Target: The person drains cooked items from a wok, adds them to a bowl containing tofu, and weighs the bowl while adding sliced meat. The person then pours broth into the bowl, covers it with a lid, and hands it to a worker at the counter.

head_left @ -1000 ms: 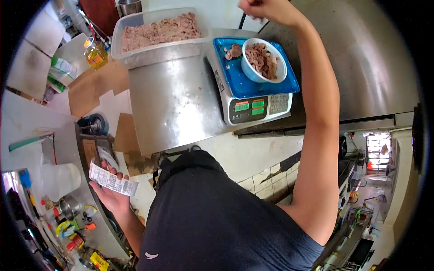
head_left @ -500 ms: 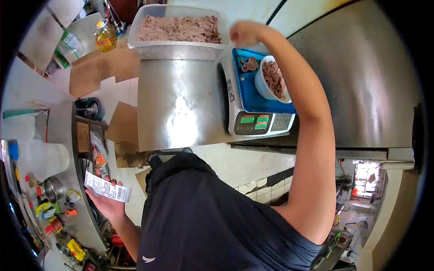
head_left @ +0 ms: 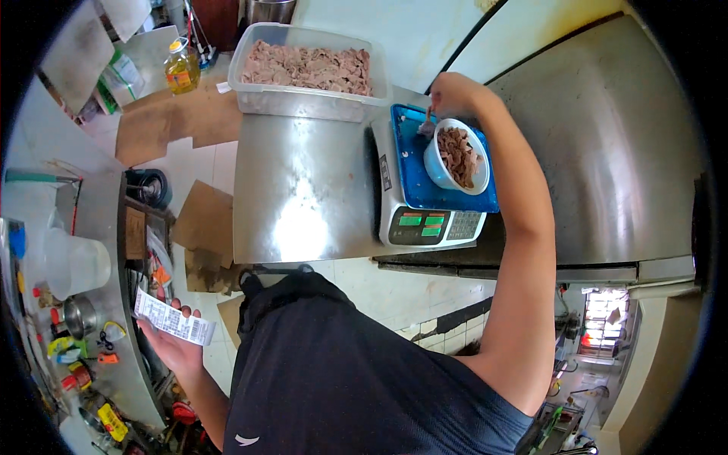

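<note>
Pale wall is running behind a steel tabletop in the upper middle of the frame, where a clear tub is holding sliced meat and, to its right, a scale is carrying a blue tray. We are judging the step in hand to be picking up loose meat: a small piece is hanging at the fingertips of our right hand, just left of a round bowl of meat. Whether it is touching the tray, we cannot tell. This grip is pinching tightly, thumb and fingers drawn together on the piece's upper end. As we are reading it, the next move is calling for a steady pinch and care near the bowl's rim. Our right arm is arching along the right of the frame, bending at the elbow, fingers pointing downward. At lower left, our left hand is facing palm up, its grip curling loosely around a paper slip.
</note>
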Action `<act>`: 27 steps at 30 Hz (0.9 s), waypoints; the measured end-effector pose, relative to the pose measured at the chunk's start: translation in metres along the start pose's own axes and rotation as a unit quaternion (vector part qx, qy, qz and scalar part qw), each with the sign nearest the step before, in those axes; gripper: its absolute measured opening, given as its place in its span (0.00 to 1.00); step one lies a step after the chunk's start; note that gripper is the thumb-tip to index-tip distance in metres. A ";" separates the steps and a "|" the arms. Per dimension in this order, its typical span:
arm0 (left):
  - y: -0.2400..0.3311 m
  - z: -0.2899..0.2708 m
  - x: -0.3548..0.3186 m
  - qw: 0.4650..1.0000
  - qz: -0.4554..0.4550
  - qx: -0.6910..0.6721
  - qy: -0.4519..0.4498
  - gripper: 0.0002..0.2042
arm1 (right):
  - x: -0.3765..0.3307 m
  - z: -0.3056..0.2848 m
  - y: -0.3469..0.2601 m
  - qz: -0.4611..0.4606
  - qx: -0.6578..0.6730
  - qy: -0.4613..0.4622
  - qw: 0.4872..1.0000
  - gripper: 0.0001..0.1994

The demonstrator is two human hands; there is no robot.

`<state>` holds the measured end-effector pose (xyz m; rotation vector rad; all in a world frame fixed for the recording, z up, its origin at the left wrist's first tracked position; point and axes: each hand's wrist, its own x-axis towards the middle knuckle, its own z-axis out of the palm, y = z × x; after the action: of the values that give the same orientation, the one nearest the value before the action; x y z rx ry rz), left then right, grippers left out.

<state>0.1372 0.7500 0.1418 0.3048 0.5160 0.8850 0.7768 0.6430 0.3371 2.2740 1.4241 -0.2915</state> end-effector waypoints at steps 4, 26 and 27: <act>0.001 -0.007 -0.005 1.000 0.014 -0.007 0.010 0.34 | -0.018 -0.045 0.017 -0.008 0.149 0.083 0.985 0.09; -0.009 0.000 0.008 1.000 -0.015 0.023 0.011 0.31 | -0.096 0.058 0.013 -0.001 0.332 0.035 0.943 0.25; -0.009 0.003 0.011 1.000 -0.024 0.009 0.004 0.31 | -0.098 0.066 0.013 -0.027 0.342 0.059 0.938 0.24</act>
<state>0.1511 0.7532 0.1368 0.3044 0.5366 0.8359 0.7479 0.5288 0.3219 2.8311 1.6259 -0.7847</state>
